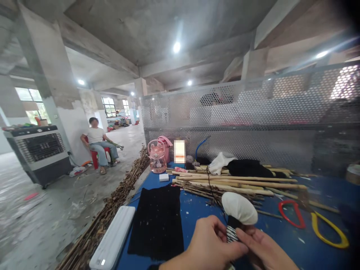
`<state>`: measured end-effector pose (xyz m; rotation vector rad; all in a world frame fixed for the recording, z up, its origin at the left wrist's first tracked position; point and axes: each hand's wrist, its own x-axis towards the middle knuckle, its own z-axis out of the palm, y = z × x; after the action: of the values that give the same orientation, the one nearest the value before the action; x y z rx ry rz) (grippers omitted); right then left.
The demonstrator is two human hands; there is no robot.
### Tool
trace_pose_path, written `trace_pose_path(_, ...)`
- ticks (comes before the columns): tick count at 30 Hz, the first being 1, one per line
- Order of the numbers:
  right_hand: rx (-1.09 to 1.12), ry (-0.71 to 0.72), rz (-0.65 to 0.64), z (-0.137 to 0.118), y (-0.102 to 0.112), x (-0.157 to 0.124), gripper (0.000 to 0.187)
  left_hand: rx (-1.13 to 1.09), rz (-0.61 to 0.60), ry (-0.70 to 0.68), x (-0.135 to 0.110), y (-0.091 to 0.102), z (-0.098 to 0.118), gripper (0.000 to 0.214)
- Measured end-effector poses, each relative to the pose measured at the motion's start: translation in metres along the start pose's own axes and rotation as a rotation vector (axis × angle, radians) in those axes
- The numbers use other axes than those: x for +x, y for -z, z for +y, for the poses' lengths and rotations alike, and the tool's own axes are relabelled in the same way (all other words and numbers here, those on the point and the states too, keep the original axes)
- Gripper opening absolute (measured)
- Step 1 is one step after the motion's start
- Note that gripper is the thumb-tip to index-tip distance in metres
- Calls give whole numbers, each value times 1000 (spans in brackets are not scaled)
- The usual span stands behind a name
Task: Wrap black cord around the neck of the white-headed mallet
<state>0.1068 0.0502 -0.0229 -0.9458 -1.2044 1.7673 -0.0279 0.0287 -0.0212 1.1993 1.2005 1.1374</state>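
Observation:
My left hand (205,242) and my right hand (261,245) meet at the front of the blue table, both closed on a small handmade piece. It has a rounded white cloth-covered head (240,208) on top, tilted to the right. Below the head is a black band, then a black-and-white striped wrap (232,234) pinched between my fingers and thumbs. My hands hide most of its lower part. Left of them lies a flat black cloth (157,225). To the right are a red-handled tool (292,213) and a yellow loop handle (330,230).
Wooden sticks (242,180) and thin twigs lie behind my hands, with white cloth (221,163) and black cloth (250,168). A pink bottle (158,157) stands by the perforated metal panel (253,112). A white case (114,238) borders dried stalks (123,191). A person (97,140) sits left.

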Motion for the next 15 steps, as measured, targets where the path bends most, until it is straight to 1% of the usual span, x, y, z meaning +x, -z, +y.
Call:
trace_pose_path(1, -21, -11, 9, 1, 2, -1, 41, 53, 18, -10, 0, 1, -2, 34)
trace_pose_path(4, -71, -3, 12, 1, 5, -6, 45, 34, -18, -45, -2, 1, -1, 36)
trace_pose_path(8, 1, 70, -89, -6, 6, -10, 40, -28, -49, -89, -7, -1, 10, 38)
trace_pose_path(11, 84, 77, -153, -10, 8, -13, 39, -139, -149, -95, -11, -2, 14, 38)
trace_pose_path(13, 121, 74, -176, -10, 10, -14, 40, -216, -249, -36, -12, -1, 13, 37)
trace_pose_path(15, 115, 105, -169, -9, 10, -15, 41, -268, -332, 25, -13, -1, 11, 35)
